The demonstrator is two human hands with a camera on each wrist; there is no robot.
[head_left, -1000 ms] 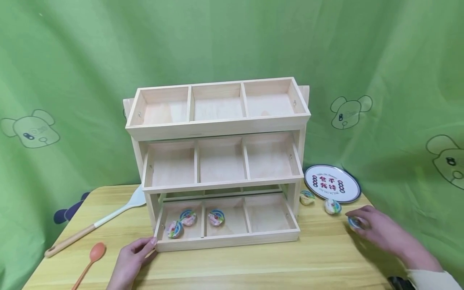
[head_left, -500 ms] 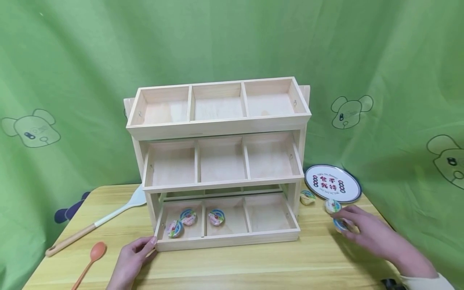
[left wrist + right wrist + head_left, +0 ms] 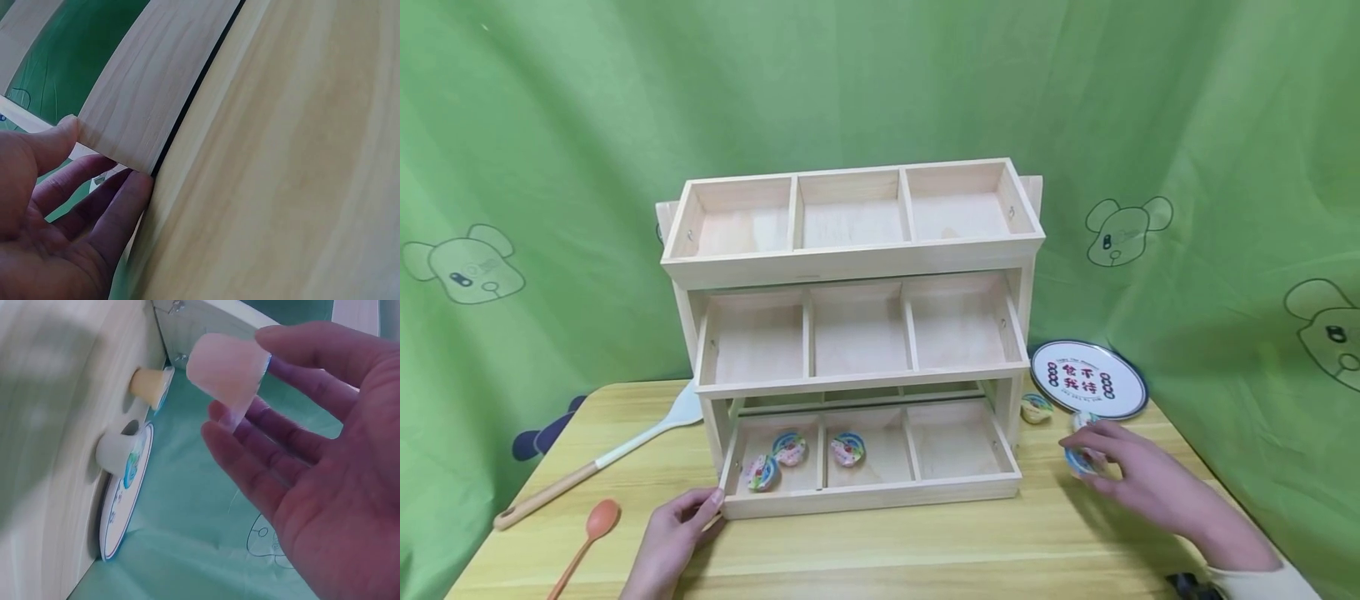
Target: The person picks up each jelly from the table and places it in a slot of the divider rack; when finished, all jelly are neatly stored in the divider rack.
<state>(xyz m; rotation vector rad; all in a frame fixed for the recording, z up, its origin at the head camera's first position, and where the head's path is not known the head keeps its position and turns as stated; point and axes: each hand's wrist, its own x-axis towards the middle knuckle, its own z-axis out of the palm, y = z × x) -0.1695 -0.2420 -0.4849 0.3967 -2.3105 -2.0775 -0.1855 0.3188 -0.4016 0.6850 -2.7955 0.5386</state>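
Note:
A three-tier wooden rack (image 3: 850, 265) with divided trays stands on the table. My left hand (image 3: 672, 537) grips the front left corner of its bottom tray (image 3: 880, 500); in the left wrist view the thumb lies at the upper edge and fingertips at the lower edge. My right hand (image 3: 1150, 479) holds a pink jelly cup (image 3: 225, 369) by its rim between thumb and fingers, above the table right of the rack. Two pink jelly cups sit in the bottom tray's left compartment, and another jelly cup (image 3: 847, 450) is in the middle one.
A yellow jelly cup (image 3: 1036, 408) and a white jelly cup (image 3: 115, 455) stand near a white plate (image 3: 1078, 379) at the back right. On the left lie a white-headed spatula (image 3: 625, 454) with a wooden handle and an orange spoon (image 3: 601, 521). A green curtain (image 3: 865, 83) hangs behind.
My right hand has moved left with the pink jelly cup, towards the rack, and now partly covers the white cup. The left hand stays at the tray corner.

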